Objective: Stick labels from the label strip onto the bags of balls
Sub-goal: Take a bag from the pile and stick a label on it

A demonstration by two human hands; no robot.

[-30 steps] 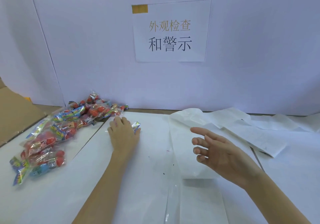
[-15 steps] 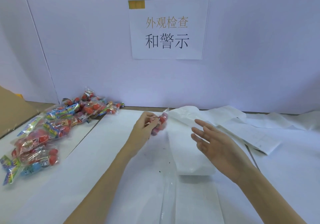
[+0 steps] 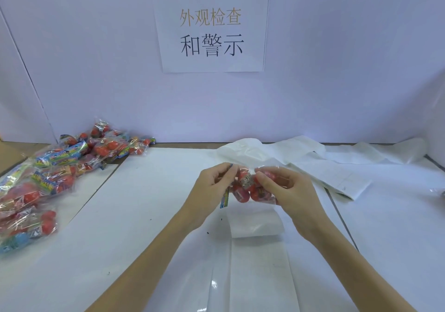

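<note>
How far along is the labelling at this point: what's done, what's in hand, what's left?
Done: no labelled bag can be made out. In hand: one bag of red balls, held above the table by the left hand and right hand; no label is being applied yet. Left: the pile of bags at the left, and the label strip lying below the hands.

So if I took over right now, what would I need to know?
Left hand and right hand both grip one clear plastic bag of red balls, lifted above the white label strip. The pile of other colourful ball bags sits far left on the table. No label is being peeled yet; whether the held bag has one, I cannot tell. Left: label it, then the pile.
</note>
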